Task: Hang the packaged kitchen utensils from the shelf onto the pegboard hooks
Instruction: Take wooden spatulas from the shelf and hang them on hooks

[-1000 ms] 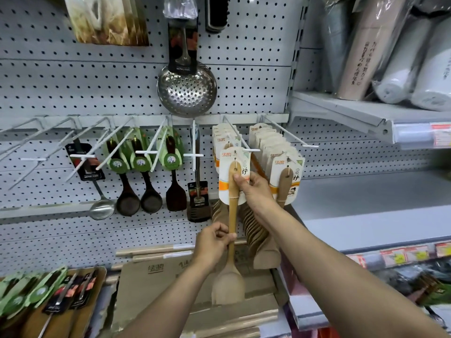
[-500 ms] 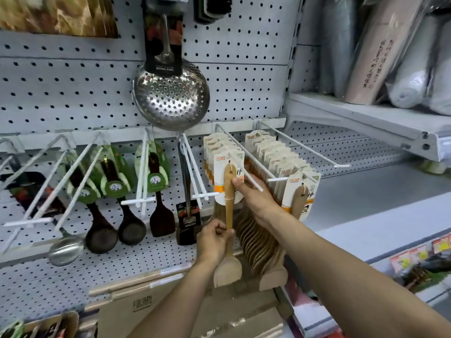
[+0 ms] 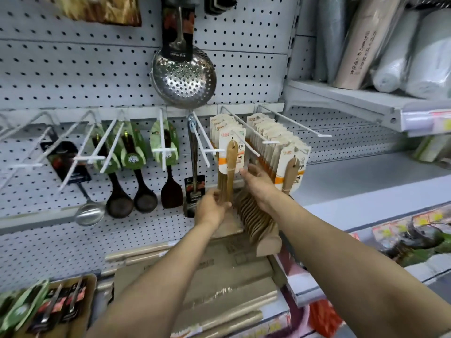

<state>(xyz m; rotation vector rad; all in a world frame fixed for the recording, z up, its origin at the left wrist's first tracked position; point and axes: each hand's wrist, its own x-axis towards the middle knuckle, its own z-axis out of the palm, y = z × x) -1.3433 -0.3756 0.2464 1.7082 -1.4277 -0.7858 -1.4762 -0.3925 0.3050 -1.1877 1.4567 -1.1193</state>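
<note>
Wooden spatula [image 3: 230, 167] on its printed card now hangs at the front of a hook [image 3: 244, 142], where a moment ago it was only being threaded on. Nearer, left hand [image 3: 211, 208] curls around its handle; right hand [image 3: 256, 182], fingers loosely open, has slipped off the card. Full hooks fill the pegboard [image 3: 73, 76] behind. This piece seems hung.

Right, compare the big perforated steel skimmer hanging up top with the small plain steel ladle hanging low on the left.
The perforated steel skimmer has a wide, shallow bowl full of holes; the plain steel ladle has a smaller, solid bowl. The skimmer hangs on the upper pegboard panel, while the ladle hangs a row lower, far left. The skimmer hangs straight down; the ladle hangs slanted, bowl towards the right. Both are shiny metal with dark card packaging on their handles.
</note>
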